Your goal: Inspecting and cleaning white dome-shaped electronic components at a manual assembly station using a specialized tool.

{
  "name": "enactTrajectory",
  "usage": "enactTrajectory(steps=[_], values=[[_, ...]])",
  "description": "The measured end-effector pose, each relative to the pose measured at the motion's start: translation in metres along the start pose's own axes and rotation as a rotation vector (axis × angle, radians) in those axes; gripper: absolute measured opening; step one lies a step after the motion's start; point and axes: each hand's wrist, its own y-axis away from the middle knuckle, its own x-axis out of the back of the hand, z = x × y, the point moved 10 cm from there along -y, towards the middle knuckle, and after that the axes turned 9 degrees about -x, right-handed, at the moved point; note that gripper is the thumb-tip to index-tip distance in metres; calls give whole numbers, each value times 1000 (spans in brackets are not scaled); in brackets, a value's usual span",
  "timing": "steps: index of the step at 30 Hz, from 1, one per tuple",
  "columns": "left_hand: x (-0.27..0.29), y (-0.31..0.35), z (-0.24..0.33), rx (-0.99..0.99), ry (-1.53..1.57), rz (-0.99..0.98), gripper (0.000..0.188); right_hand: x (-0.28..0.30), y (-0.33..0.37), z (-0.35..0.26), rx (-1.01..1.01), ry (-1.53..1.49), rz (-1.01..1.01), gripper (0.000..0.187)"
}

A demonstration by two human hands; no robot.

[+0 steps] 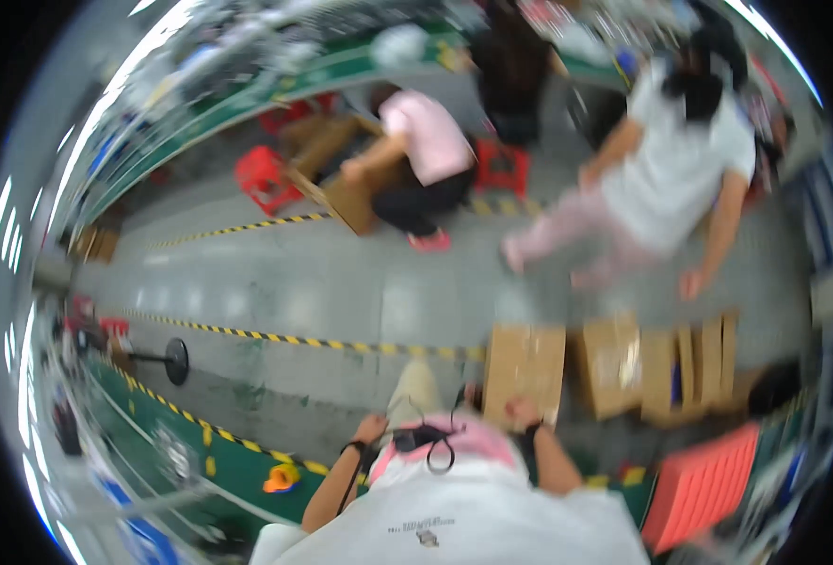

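Note:
My left hand [371, 430] hangs beside my waist, with a dark band and cord at the wrist. Blur smears its fingers, and no held object shows in it. On the other side my right hand [524, 412], also banded at the wrist, appears in front of the nearest cardboard box [526, 363]; I cannot tell whether they touch. Its fingers look bent but are too blurred to read. A small black device [420, 436] with a looped cord lies against my front, between the hands.
More cardboard boxes [612, 372] line up to the right, near a red ribbed plastic piece [703, 485]. Ahead, a person in pink [430, 141] crouches at an open carton [348, 202]; another in white [675, 169] is on the right. Left stands a black round-based stand [177, 362].

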Motion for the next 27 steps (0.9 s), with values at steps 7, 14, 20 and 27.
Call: enactTrajectory(steps=[7, 14, 20, 27], values=[[17, -63, 78, -327, -145, -273, 37, -98, 78, 105, -914, -895, 91, 23], [13, -143, 120, -96, -591, -595, 47, -248, 122, 93, -1312, -1140, 94, 22], [-71, -249, 171, -313, -1186, -797, 58, -302, -13, 107, -1360, -1333, 328, 19], [-111, -322, 139, -189, -1781, -1290, 43, -296, -141, 222, -1313, -1391, 809, 14]])
